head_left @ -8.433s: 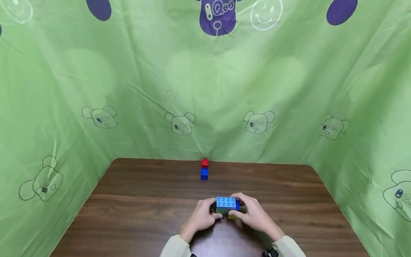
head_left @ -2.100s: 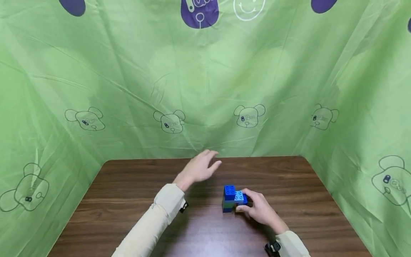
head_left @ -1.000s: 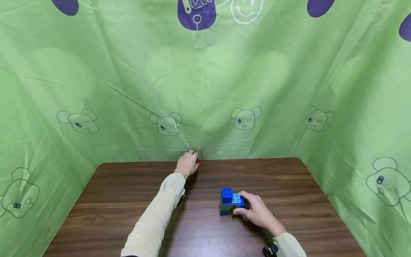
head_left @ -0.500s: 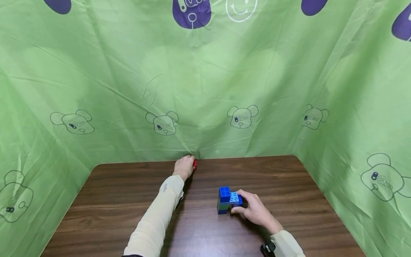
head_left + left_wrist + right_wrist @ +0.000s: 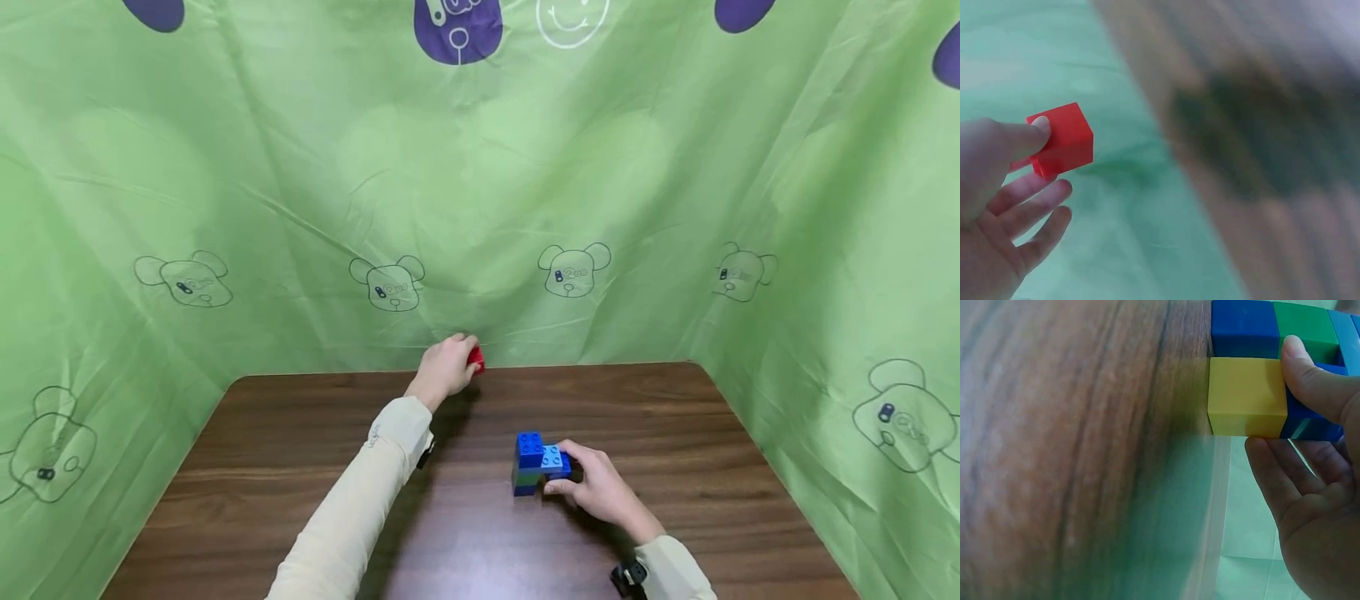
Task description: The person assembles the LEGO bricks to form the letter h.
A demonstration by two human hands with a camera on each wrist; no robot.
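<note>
My left hand (image 5: 444,367) is over the table's far edge and pinches a red toy brick (image 5: 477,359). In the left wrist view the thumb lies on one side of the red brick, and the other fingers spread below it. My right hand (image 5: 600,487) grips the right end of a joined brick build standing on the table. A dark blue brick (image 5: 529,447) tops its left column, beside a light blue brick (image 5: 552,457). In the right wrist view a yellow brick (image 5: 1247,397) and a green brick (image 5: 1305,330) show near the thumb. The palm side hides part of the build.
A brown wood-grain table (image 5: 300,475) lies under both hands. Green printed cloth (image 5: 480,208) hangs around the back and sides, close against the far edge.
Earlier both hands were on the build, with red and blue bricks at the back. A dark blue brick now tops the build. My left hand has reached back and lifted the red brick.
</note>
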